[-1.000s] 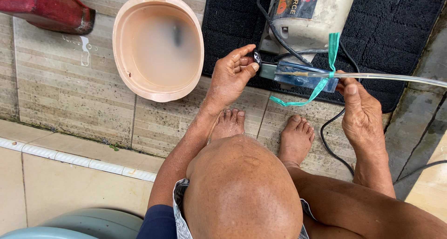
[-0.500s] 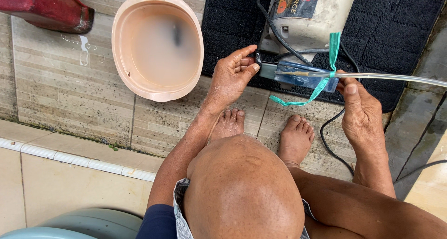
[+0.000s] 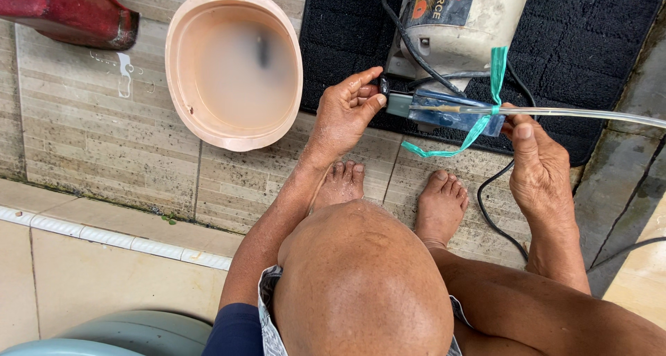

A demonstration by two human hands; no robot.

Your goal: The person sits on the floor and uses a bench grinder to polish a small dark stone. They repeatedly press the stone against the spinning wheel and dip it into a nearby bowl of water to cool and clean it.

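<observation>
Bare tiled floor (image 3: 90, 141) lay open left of the basin (image 3: 236, 68). The cream machine (image 3: 461, 30), black cords (image 3: 496, 210) and clear tube (image 3: 590, 114) crowded the mat's (image 3: 590, 44) near edge.

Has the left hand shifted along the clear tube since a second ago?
No. The left hand stays put beside the pink basin, pinching the tube end.

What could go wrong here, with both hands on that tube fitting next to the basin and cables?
1. The left hand and right hand hold the grey-and-blue fitting only by fingertips; the long clear plastic tube could lever it loose.
2. The peach plastic basin of cloudy water sits close to the white motor unit and black cables; a spill may wet them.
3. Bare feet near a cable: a possible snag.
</observation>
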